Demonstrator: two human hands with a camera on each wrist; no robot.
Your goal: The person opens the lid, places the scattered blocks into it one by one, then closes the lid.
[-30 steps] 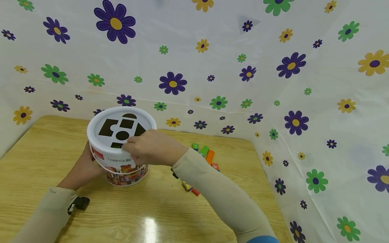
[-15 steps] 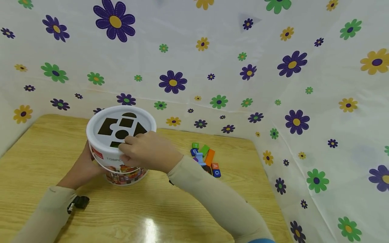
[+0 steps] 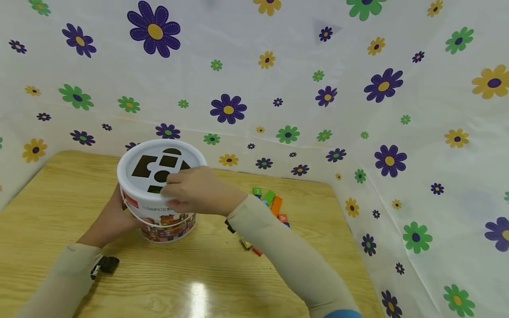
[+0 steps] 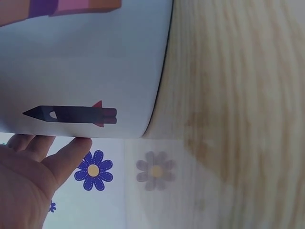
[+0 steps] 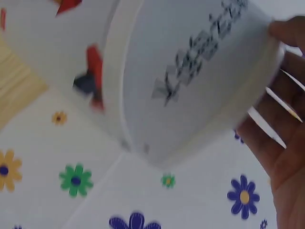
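A white toy-block bucket (image 3: 167,229) stands on the table at left centre, printed with coloured buildings and "108PCS". Its white lid (image 3: 133,185) sits on top, with cut-out shapes in it: a circle, a square, a half-round and others. My left hand (image 3: 113,218) holds the bucket's left side; in the left wrist view several fingers (image 4: 62,160) touch its wall. With curled fingers my right hand (image 3: 204,192) grips the lid's near right rim, partly covering one cut-out. The right wrist view, somewhat blurred, has the thumb (image 5: 288,32) against the rim. A white handle (image 3: 145,222) hangs down in front.
Loose coloured blocks lie to the right, among them an orange block (image 3: 276,205) and a green block (image 3: 268,196); my right forearm (image 3: 286,251) hides part of the pile. A flower-printed sheet (image 3: 254,88) hangs behind and to the right of the wooden table (image 3: 222,282).
My right hand has shifted slightly right and up since half a second ago, and its forearm covers more of the blocks. The bucket, lid and left hand look unmoved.
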